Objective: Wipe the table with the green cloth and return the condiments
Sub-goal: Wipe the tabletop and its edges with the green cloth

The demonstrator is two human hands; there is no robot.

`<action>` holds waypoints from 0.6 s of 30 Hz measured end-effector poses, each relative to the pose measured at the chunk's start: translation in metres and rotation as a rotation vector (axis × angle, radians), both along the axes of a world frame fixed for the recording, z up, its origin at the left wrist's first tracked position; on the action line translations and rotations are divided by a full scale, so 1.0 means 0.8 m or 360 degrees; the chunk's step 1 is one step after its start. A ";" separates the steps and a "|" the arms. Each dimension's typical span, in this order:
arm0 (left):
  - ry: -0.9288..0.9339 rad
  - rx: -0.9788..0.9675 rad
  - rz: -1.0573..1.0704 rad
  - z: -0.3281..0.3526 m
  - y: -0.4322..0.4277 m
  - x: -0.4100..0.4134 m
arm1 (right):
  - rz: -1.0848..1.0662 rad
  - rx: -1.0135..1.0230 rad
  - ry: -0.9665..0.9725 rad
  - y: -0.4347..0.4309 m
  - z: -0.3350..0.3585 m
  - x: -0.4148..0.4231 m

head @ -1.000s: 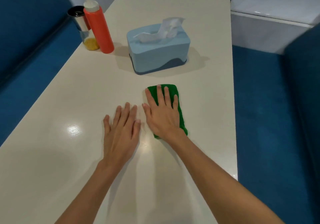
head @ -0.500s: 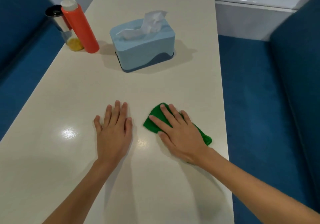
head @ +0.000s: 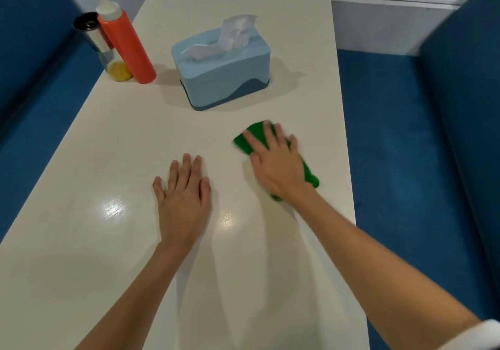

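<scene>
Right hand flat, fingers straight, pressing the cloth under its palm. Left hand lies open on the table alongside. Wiping looks mid-job; bottle and shaker, far ahead-left, not yet returned.

Green cloth, red bottle.

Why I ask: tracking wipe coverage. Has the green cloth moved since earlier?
Yes. The green cloth under the right hand slid right, from in front of the tissue box toward the table edge.
</scene>
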State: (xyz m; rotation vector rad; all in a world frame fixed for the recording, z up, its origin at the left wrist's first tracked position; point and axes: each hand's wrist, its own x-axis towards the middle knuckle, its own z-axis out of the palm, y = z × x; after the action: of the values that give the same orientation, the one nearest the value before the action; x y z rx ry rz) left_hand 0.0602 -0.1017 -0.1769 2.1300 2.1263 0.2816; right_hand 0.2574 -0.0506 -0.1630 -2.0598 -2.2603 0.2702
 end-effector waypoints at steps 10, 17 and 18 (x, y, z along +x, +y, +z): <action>-0.0174 -0.0018 -0.0002 0.021 -0.020 -0.034 | 0.0601 -0.0067 -0.0013 -0.063 0.011 0.086; -0.0102 -0.0022 -0.0034 0.019 -0.060 -0.067 | -0.0139 0.0008 0.0012 0.014 -0.002 0.034; -0.0093 -0.0019 -0.0021 0.018 -0.062 -0.075 | -0.0163 0.0007 0.0027 0.010 -0.003 0.016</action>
State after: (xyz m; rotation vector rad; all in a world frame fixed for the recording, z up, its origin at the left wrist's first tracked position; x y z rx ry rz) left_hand 0.0005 -0.1515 -0.1627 2.1020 2.0760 0.3244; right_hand 0.2698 -0.0424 -0.1654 -2.1538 -2.1358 0.2744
